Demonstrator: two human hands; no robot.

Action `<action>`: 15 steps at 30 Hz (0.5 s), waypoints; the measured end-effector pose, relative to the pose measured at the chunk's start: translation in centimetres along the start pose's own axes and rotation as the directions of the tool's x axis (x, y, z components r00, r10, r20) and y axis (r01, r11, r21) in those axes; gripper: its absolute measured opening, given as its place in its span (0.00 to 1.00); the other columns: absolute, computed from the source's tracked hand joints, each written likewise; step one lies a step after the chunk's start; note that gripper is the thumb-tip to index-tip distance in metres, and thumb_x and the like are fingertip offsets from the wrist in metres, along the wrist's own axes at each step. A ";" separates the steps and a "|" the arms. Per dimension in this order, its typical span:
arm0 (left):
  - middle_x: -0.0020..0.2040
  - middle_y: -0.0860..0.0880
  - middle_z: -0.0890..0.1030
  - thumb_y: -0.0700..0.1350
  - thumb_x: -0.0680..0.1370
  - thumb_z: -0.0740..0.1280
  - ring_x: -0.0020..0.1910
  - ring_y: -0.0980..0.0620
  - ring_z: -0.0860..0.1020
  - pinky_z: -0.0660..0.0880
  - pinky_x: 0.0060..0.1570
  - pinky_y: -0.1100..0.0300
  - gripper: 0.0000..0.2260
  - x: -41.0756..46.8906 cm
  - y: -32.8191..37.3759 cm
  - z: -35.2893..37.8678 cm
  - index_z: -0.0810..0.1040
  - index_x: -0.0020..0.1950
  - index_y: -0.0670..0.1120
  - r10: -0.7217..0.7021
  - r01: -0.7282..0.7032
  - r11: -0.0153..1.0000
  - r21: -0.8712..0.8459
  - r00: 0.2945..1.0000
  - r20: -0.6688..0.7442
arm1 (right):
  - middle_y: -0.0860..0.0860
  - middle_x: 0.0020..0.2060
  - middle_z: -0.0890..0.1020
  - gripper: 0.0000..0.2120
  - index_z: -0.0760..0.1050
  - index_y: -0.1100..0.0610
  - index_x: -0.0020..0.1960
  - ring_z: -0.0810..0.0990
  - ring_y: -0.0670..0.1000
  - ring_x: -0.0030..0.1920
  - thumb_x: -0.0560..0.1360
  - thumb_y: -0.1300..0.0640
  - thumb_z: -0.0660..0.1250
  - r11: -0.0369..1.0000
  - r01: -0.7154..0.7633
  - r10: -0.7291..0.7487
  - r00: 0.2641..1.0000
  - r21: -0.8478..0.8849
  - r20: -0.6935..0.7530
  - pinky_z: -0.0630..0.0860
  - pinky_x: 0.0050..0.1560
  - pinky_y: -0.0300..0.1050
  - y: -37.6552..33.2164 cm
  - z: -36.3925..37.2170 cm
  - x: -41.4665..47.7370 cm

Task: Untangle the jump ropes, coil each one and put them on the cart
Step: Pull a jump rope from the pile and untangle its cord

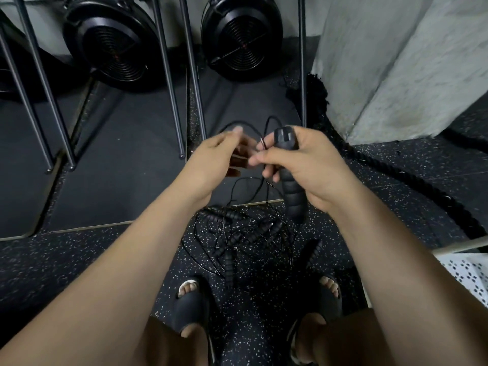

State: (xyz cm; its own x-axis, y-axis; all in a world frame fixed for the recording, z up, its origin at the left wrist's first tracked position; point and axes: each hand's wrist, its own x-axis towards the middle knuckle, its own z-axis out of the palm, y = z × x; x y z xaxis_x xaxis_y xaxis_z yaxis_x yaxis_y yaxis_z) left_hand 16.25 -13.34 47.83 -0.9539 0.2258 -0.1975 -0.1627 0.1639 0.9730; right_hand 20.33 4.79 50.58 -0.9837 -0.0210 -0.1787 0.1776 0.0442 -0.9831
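Above the tangle (237,233) of jump ropes on the floor (105,260), the right hand (309,165) holds one ribbed handle (291,191) with its fingers (268,140) clamped round it, while the left hand (214,154) pinches a thin cord (249,126) just beside. The cord looks light, limp and quick to snag — the stiff, grippy handles seem the surest hold.

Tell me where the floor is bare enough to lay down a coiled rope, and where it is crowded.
Bare: the dark mat between the metal legs and the tangle of jump ropes; the speckled floor left of that tangle; the strip inside the thick battle rope curve, at right. Crowded: the tangle itself, just ahead of both sandals.
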 end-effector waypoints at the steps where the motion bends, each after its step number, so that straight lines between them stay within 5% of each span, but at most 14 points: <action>1: 0.45 0.51 0.88 0.50 0.89 0.57 0.45 0.54 0.86 0.75 0.51 0.53 0.16 0.0 -0.3 0.2 0.84 0.53 0.49 -0.042 0.041 0.999 0.025 0.998 0.041 | 0.62 0.45 0.89 0.11 0.80 0.67 0.57 0.82 0.51 0.35 0.75 0.69 0.75 0.998 0.020 -0.020 1.000 0.059 -0.008 0.77 0.36 0.43 -0.3 -0.1 0.0; 5: 0.49 0.56 0.89 0.41 0.86 0.58 0.50 0.55 0.83 0.74 0.49 0.61 0.15 -0.4 -1.3 0.7 0.84 0.54 0.50 -0.086 0.002 0.958 0.288 0.957 0.276 | 0.63 0.49 0.88 0.13 0.77 0.69 0.62 0.81 0.50 0.35 0.79 0.69 0.72 0.953 0.079 -0.058 0.995 0.292 -0.082 0.77 0.36 0.41 -0.9 -0.6 0.0; 9: 0.36 0.67 0.83 0.37 0.84 0.66 0.36 0.69 0.76 0.70 0.43 0.70 0.13 -0.7 -1.8 1.6 0.84 0.50 0.55 -0.138 -0.092 0.865 0.494 0.902 0.409 | 0.64 0.53 0.88 0.08 0.77 0.64 0.59 0.81 0.49 0.37 0.80 0.69 0.71 0.893 0.140 -0.090 0.987 0.428 -0.134 0.77 0.38 0.40 -1.1 -1.3 0.2; 13: 0.42 0.56 0.86 0.49 0.84 0.68 0.38 0.55 0.83 0.77 0.42 0.58 0.07 -0.1 -2.6 1.5 0.86 0.52 0.59 -0.152 -0.136 0.705 0.696 0.929 0.336 | 0.64 0.55 0.87 0.07 0.78 0.63 0.58 0.82 0.49 0.40 0.80 0.68 0.70 0.853 0.157 -0.079 0.982 0.498 -0.174 0.78 0.40 0.40 -1.2 -2.2 0.4; 15: 0.43 0.54 0.85 0.52 0.85 0.67 0.38 0.52 0.82 0.76 0.38 0.60 0.08 0.0 -2.5 1.1 0.86 0.56 0.57 -0.119 -0.155 0.660 0.735 0.944 0.306 | 0.65 0.56 0.87 0.10 0.78 0.63 0.60 0.84 0.50 0.40 0.80 0.68 0.71 0.869 0.133 -0.045 0.981 0.477 -0.190 0.78 0.40 0.41 -1.0 -2.4 0.5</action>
State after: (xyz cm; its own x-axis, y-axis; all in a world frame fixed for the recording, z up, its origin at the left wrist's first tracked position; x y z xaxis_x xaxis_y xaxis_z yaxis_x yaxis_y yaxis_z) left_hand 16.97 -12.69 45.28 -0.8045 0.4879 -0.3388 0.2261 0.7789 0.5849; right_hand 19.54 7.09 51.59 -0.9782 0.1676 -0.1229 0.0370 -0.4413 -0.8966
